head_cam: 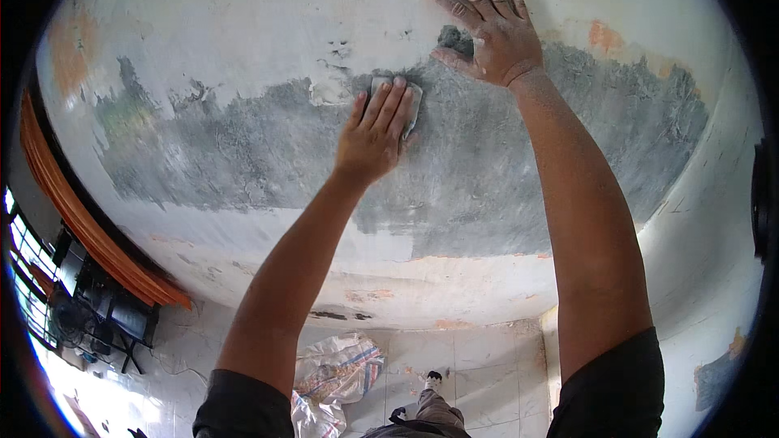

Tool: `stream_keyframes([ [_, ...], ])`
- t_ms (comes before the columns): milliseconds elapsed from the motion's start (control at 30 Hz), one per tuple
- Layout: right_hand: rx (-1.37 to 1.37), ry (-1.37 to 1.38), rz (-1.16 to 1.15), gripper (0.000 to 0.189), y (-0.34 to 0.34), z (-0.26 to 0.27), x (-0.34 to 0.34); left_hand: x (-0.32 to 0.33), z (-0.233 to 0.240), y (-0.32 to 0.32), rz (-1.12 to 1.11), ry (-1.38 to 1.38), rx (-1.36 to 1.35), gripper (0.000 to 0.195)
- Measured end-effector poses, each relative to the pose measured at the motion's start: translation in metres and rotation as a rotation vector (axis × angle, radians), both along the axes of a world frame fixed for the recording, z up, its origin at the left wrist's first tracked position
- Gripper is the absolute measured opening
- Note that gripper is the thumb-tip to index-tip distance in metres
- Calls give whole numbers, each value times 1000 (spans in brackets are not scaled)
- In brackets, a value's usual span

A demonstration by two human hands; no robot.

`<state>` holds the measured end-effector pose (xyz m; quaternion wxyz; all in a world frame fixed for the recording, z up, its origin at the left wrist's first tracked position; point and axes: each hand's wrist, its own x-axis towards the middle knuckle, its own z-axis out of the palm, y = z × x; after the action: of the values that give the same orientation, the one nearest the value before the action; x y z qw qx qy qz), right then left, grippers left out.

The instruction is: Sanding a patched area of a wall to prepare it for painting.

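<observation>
My left hand (377, 134) lies against a wall, holding a folded pale sheet (415, 111), possibly sandpaper, under its fingers. The hand covers most of the sheet. Beneath it runs a broad band of rough grey plaster (475, 164), bordered above and below by whitish wall. Up and to the right, my right hand (502, 30) rests on the wall with its fingers spread and nothing in it. White dust coats its fingers. Between thumb and forefinger shows a small dark grey patch (455, 40). Left of my left hand is a chipped whitish spot (328, 92).
An orange curtain (91, 207) hangs at the left, near a fan (70, 319) and dark furniture (128, 316). A woven plastic sack (341, 371) with debris lies on the tiled floor (487, 377) by my foot (433, 380). Another wall (700, 255) meets this one at the right.
</observation>
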<state>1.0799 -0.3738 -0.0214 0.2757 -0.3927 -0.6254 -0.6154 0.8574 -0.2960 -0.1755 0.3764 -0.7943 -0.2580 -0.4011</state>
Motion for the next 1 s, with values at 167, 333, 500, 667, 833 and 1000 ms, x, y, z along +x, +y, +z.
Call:
stream_keyframes([
  [167, 1, -5, 15, 79, -1, 0, 3, 7, 115, -5, -35, -227, 181, 67],
  [333, 7, -8, 25, 78, 1, -1, 4, 14, 59, -7, 31, -132, 26, 68],
  [500, 23, -17, 23, 79, -1, 2, 2, 7, -47, -5, 51, 81, -4, 71],
  [667, -9, 3, 36, 77, -5, -2, 5, 9, 71, -4, -26, -81, 74, 69],
  [833, -15, 13, 7, 76, -1, -1, 2, 11, 96, -2, -28, -206, 119, 67],
  [1000, -5, 37, 28, 75, 2, 0, 3, 4, -37, -6, 82, 65, 59, 69],
])
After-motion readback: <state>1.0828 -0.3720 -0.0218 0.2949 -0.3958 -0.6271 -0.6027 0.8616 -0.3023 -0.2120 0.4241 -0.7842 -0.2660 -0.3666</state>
